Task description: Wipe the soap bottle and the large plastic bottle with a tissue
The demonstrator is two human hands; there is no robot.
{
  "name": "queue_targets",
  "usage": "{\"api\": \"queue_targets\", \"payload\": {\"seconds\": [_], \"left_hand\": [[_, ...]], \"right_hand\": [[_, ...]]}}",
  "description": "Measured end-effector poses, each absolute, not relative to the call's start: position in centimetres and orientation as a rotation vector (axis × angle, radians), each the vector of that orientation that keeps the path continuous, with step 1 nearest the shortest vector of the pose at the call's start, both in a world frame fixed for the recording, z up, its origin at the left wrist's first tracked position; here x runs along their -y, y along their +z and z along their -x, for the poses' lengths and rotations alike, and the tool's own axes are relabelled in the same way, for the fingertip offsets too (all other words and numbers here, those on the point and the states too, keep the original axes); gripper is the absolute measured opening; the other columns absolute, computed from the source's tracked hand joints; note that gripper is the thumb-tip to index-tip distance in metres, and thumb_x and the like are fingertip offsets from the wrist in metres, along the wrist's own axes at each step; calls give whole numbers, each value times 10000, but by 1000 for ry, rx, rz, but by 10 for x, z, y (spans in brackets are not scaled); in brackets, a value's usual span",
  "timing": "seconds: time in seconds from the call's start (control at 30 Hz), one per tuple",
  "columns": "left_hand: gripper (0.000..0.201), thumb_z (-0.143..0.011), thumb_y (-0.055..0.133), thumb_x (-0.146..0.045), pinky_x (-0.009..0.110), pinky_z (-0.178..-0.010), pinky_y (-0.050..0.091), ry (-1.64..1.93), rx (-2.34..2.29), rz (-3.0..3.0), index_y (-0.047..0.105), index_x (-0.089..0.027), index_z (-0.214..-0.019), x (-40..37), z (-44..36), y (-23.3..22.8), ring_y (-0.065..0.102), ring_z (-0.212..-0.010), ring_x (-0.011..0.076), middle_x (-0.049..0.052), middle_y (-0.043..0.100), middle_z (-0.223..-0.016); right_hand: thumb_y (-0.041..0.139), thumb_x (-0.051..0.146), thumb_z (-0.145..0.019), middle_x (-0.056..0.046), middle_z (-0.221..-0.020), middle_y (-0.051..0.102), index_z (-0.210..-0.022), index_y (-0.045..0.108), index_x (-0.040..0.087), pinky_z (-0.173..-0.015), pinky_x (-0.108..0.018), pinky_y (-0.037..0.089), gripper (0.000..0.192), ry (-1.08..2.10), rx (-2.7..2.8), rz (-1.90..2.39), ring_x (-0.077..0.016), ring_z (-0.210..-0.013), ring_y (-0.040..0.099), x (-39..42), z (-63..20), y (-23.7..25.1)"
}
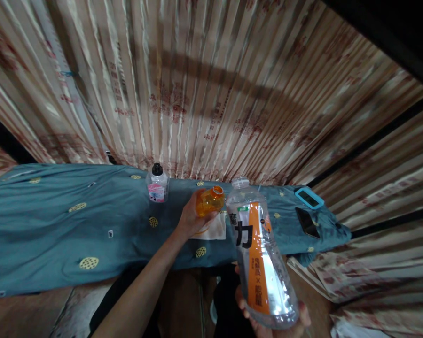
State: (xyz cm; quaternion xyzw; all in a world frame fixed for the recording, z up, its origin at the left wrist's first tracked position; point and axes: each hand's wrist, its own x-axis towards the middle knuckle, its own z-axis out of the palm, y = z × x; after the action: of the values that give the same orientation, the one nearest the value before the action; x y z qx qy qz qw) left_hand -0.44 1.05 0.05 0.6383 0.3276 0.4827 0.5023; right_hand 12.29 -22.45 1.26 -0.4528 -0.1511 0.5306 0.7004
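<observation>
Our right hand [273,321] cups the base of a clear bottle with an orange label [259,256], closest to us. Farther out, our left hand [190,218] grips a small orange bottle [209,201] over the blue cloth [56,225]. Beyond stands a black-capped bottle [157,185], against striped curtains [211,84].
</observation>
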Motion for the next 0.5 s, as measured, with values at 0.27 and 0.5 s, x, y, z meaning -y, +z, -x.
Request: {"api": "queue_targets", "payload": {"seconds": [0.27,0.5], "left_hand": [[634,-686,756,-380,450,-1077,441,1283,-716,-1425,517,-214,-1248,-20,18,-4,617,-1172,247,81,660,-1174],[463,-692,750,-347,403,-972,517,1427,-792,-1378,560,-210,-1092,-24,36,1,690,-924,196,-14,665,-833]], "right_hand": [[862,635,-398,-106,-999,743,-1323,536,279,-544,-373,560,1043,1206,90,799,-310,-725,712,228,-110,24],[767,721,-500,-166,-962,747,-1310,573,228,-743,-609,566,967,1316,392,811,-427,-939,690,232,-118,4]]}}
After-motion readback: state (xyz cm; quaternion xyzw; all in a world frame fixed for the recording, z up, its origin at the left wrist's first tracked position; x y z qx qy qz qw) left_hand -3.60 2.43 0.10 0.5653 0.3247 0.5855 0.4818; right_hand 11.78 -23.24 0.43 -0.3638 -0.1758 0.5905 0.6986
